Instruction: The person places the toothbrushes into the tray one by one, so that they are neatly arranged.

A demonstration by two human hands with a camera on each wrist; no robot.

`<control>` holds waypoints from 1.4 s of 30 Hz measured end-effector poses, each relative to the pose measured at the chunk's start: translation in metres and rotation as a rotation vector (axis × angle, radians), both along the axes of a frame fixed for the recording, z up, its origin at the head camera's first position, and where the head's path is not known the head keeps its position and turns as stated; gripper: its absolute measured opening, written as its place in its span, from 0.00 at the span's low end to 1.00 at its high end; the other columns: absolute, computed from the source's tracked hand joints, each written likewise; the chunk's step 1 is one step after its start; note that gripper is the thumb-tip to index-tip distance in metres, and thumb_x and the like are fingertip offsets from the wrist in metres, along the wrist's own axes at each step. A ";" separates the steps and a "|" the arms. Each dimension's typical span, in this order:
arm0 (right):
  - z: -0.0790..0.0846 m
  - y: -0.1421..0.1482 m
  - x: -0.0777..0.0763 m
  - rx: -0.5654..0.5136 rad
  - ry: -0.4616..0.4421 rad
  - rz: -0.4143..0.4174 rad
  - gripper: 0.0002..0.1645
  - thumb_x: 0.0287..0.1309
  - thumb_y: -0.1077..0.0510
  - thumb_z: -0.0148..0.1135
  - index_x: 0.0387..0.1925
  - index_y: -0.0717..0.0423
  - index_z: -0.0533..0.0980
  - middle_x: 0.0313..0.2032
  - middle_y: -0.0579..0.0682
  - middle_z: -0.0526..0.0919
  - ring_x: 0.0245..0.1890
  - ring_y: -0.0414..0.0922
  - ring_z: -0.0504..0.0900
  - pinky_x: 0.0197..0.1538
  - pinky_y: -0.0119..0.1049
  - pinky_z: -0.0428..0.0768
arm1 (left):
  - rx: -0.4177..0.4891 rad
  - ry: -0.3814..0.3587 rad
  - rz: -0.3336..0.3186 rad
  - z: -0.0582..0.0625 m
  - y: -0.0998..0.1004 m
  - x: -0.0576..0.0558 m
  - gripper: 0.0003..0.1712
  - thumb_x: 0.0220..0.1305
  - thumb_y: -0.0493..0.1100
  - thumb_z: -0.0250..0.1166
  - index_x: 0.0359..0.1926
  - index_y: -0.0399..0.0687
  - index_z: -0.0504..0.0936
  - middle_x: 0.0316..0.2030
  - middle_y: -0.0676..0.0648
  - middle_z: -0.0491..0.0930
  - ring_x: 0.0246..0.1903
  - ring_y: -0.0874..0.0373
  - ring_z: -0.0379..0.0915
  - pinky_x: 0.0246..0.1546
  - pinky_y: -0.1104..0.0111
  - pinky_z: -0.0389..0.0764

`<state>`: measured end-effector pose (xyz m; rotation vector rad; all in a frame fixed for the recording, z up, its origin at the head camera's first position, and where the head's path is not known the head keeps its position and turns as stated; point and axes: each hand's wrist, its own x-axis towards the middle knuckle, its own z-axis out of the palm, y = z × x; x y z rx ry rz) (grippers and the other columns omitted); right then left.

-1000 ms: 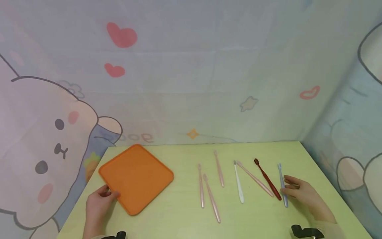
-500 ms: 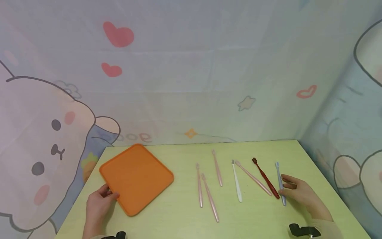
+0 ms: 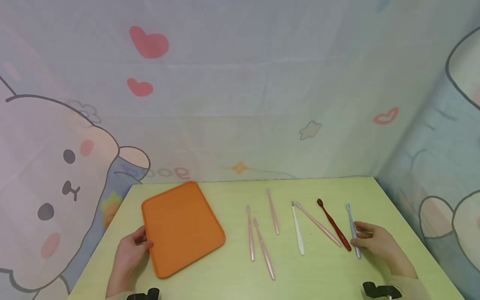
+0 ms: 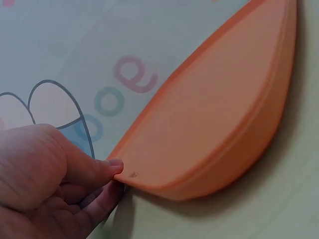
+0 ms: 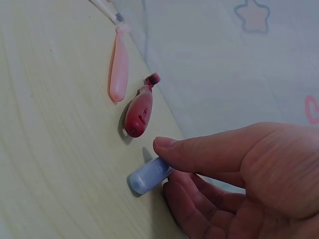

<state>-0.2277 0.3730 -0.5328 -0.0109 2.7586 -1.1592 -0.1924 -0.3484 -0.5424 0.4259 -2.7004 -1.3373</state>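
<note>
My left hand [image 3: 129,254] pinches the left edge of a square orange tray [image 3: 183,229] between thumb and fingers. In the left wrist view the thumb lies over the rim of the tray [image 4: 209,109], with the fingers beneath. A blue toothbrush [image 3: 351,216] lies at the right of the table, where my right hand [image 3: 378,243] holds its handle. The right wrist view shows the thumb on the upper side of the blue handle [image 5: 148,177] and curled fingers at its other side. Just left of it lies a dark red toothbrush [image 3: 335,227].
A white toothbrush [image 3: 298,229] and a pink toothbrush [image 3: 318,224] lie left of the red one. More pink toothbrushes [image 3: 265,252] are spread across the middle of the pale green table [image 3: 210,279]. A printed cloth [image 3: 262,91] stands behind the table's far edge.
Over the last half second my left hand has shifted the orange tray to the right and turned it clockwise. The right hand and the toothbrushes have stayed in place.
</note>
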 end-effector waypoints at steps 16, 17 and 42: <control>-0.004 -0.003 -0.002 0.051 -0.018 -0.066 0.41 0.60 0.52 0.78 0.63 0.77 0.75 0.46 0.61 0.89 0.43 0.48 0.86 0.41 0.37 0.83 | -0.080 0.060 -0.085 0.000 0.013 -0.021 0.25 0.73 0.34 0.67 0.67 0.31 0.80 0.48 0.34 0.88 0.50 0.42 0.82 0.50 0.60 0.81; -0.003 -0.003 -0.001 0.050 -0.020 -0.072 0.40 0.60 0.52 0.78 0.63 0.77 0.75 0.47 0.61 0.89 0.42 0.48 0.86 0.41 0.37 0.83 | -0.083 0.063 -0.080 -0.001 0.014 -0.022 0.24 0.73 0.35 0.68 0.67 0.31 0.81 0.48 0.35 0.88 0.50 0.42 0.82 0.51 0.60 0.81; 0.003 -0.005 -0.001 0.013 -0.026 -0.061 0.38 0.63 0.57 0.75 0.65 0.78 0.73 0.47 0.61 0.88 0.38 0.42 0.85 0.37 0.34 0.84 | 0.033 0.051 -0.105 -0.005 0.020 -0.029 0.30 0.72 0.32 0.68 0.72 0.32 0.76 0.62 0.32 0.82 0.57 0.45 0.80 0.47 0.81 0.76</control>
